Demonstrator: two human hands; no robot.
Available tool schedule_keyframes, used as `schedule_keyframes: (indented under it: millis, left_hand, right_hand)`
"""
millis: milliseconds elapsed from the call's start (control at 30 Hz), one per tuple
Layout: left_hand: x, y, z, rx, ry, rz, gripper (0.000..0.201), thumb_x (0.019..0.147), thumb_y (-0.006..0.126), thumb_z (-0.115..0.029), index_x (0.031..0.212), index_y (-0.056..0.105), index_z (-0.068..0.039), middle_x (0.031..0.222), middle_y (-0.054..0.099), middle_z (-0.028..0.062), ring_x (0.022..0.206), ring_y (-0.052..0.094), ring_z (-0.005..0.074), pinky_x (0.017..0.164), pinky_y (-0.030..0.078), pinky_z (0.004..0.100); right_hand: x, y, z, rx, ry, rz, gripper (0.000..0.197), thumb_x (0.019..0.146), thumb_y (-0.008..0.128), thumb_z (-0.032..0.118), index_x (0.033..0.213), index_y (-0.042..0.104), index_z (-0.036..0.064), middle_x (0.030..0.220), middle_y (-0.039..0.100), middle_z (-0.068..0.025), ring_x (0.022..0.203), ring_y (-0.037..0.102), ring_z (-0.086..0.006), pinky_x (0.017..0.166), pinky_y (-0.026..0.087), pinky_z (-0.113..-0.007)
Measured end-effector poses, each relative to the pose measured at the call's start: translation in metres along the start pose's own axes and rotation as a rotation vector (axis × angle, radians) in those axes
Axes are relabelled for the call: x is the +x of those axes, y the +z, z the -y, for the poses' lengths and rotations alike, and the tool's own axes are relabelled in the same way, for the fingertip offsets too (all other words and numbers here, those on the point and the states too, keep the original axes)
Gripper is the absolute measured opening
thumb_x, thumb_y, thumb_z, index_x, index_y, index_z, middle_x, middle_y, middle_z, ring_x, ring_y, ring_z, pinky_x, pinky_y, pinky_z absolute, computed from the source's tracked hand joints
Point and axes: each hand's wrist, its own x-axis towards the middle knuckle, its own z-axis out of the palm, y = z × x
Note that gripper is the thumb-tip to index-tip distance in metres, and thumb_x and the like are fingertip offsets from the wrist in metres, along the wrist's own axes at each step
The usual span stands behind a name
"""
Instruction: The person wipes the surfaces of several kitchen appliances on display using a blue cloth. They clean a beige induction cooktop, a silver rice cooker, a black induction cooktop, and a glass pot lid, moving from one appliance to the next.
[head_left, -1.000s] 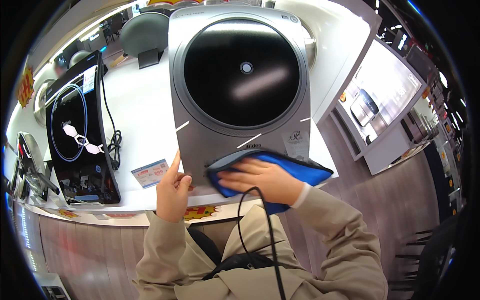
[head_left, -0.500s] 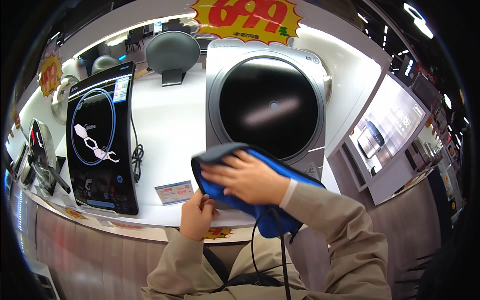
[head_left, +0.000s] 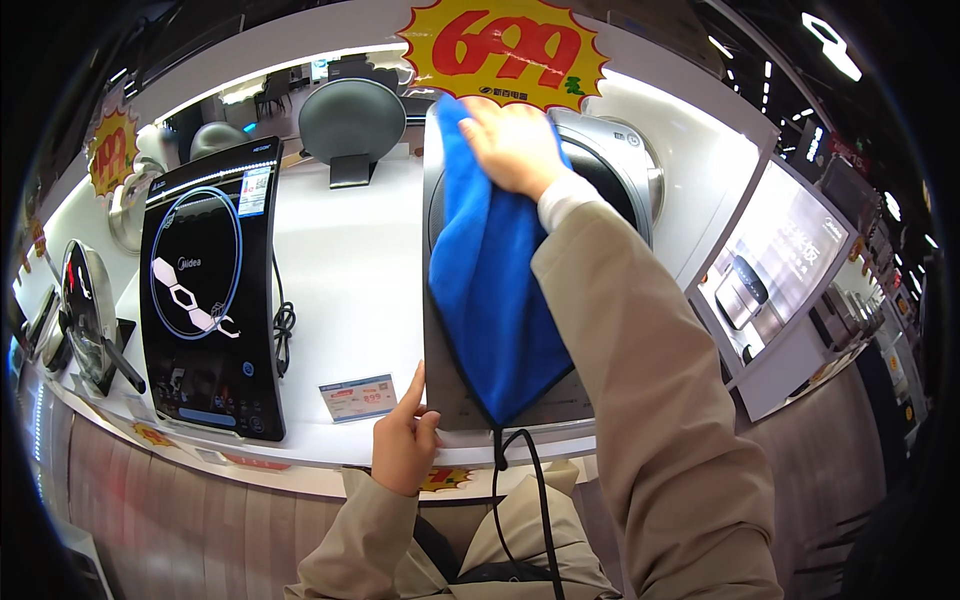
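A large silver-grey induction cooker [head_left: 436, 385] with a round black glass plate leans on a white display counter in front of me. My right hand [head_left: 512, 148] presses a blue cloth [head_left: 492, 300] against its upper part, palm toward the surface. The cloth hangs down over the middle of the plate and hides much of it. A black cord [head_left: 545, 500] runs down from its bottom corner. At the lower left edge of the cooker is my left hand [head_left: 404, 438], index finger stretched up along the side and the thumb near the front; its other fingers are curled.
To the left stands a curved black induction cooker [head_left: 205, 370] with a coiled cord [head_left: 284, 325] beside it. A small price card [head_left: 358, 397] lies near the counter's front. Behind are a dark round pan [head_left: 352, 118] and a yellow starburst sign [head_left: 505, 50].
My right hand has moved up and away from me, spreading the cloth over the cooker. The left hand has shifted slightly right, its index finger now extended along the cooker's edge.
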Motion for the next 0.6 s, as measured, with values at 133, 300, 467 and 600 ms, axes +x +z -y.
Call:
schedule_keyframes:
  millis: [133,300,467,600]
  left_hand:
    - [0.001,0.003,0.003,0.004,0.024,0.001,0.068,0.091,0.055,0.007,0.153,0.041,-0.016,0.075,0.064,0.0079,0.057,0.062,0.0115,0.057,0.053,0.0275]
    - [0.001,0.004,-0.002,0.002,0.022,0.016,0.067,0.091,0.055,0.007,0.153,0.041,-0.014,0.075,0.064,0.0086,0.057,0.062,0.0115,0.057,0.053,0.0272]
    - [0.001,0.002,-0.004,0.004,0.016,0.016,0.067,0.091,0.054,0.006,0.153,0.040,-0.013,0.075,0.064,0.0085,0.058,0.062,0.0110,0.058,0.053,0.0264]
    - [0.001,0.001,-0.001,0.002,0.034,0.026,0.066,0.091,0.055,0.006,0.153,0.040,-0.012,0.075,0.064,0.0086,0.058,0.062,0.0110,0.059,0.054,0.0261]
  right_hand:
    - [-0.020,0.000,-0.061,-0.238,0.060,-0.219,0.038,0.099,0.048,0.039,0.105,0.072,0.0096,0.102,0.073,-0.0121,0.110,0.061,-0.0357,0.103,0.039,-0.055]
    - [-0.050,0.009,-0.113,-0.202,0.235,-0.377,0.051,0.101,0.044,0.042,0.141,0.054,0.0109,0.143,0.054,-0.0133,0.136,0.044,-0.0358,0.116,0.026,-0.056]
    - [-0.070,0.004,-0.114,-0.172,0.474,-0.302,0.059,0.103,0.038,0.045,0.151,0.042,0.0116,0.158,0.038,-0.0133,0.147,0.030,-0.0373,0.119,0.021,-0.058]
    - [-0.092,0.001,-0.110,-0.105,0.613,-0.344,0.061,0.102,0.040,0.045,0.151,0.041,0.0081,0.158,0.036,-0.0156,0.138,0.041,-0.0426,0.108,0.039,-0.057]
